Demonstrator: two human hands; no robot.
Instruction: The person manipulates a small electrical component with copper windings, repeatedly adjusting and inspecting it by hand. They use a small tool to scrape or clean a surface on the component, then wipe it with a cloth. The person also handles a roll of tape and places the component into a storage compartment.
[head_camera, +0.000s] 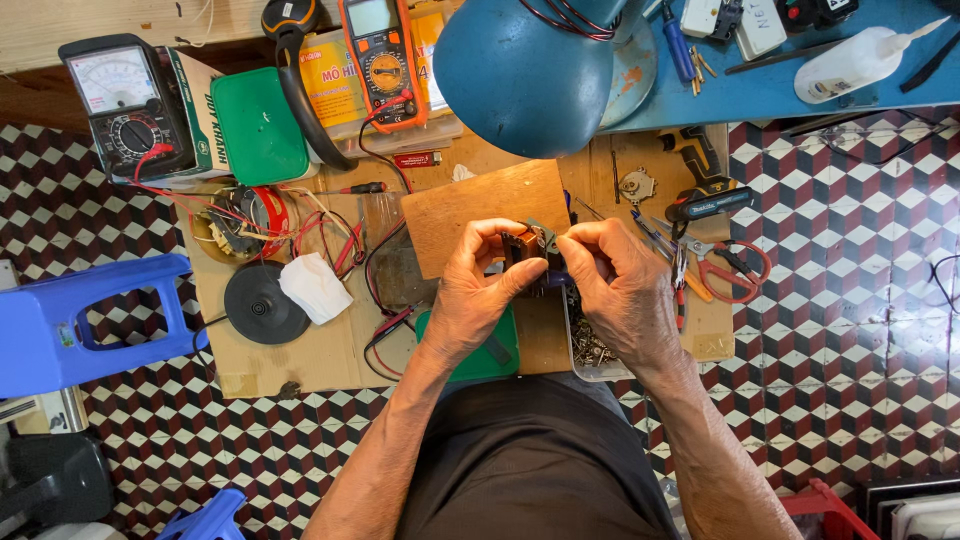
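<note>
Small brown electrical part (524, 246), with a grey metal bracket at its top, sits pinched between both hands above the middle of a low cardboard-covered tabletop (300, 365), seen from the head camera. Left hand (478, 290) grips it from the left, thumb pressed across its lower edge; right hand (620, 285) closes on it from the right, fingers curled tight.

A wooden board (470, 215) lies just behind the hands, and a green mat (490, 358) lies under the left wrist. A clear tray of small metal bits (590, 345) sits beneath the right hand. Left of the hands lie a black disc (262, 303), a crumpled white cloth (314, 287) and a tangle of red and black wires (330, 240). An analogue meter (125, 105), a green box (260, 125) and an orange digital multimeter (384, 60) line the far edge, with a blue lamp shade (525, 75) hanging over the board. Red-handled scissors (735, 268) rest near the right edge.

The floor (850, 330) is tiled in a red, black and white cube pattern; a blue plastic stool (80, 325) crowds the left side, while the floor to the right lies open.
</note>
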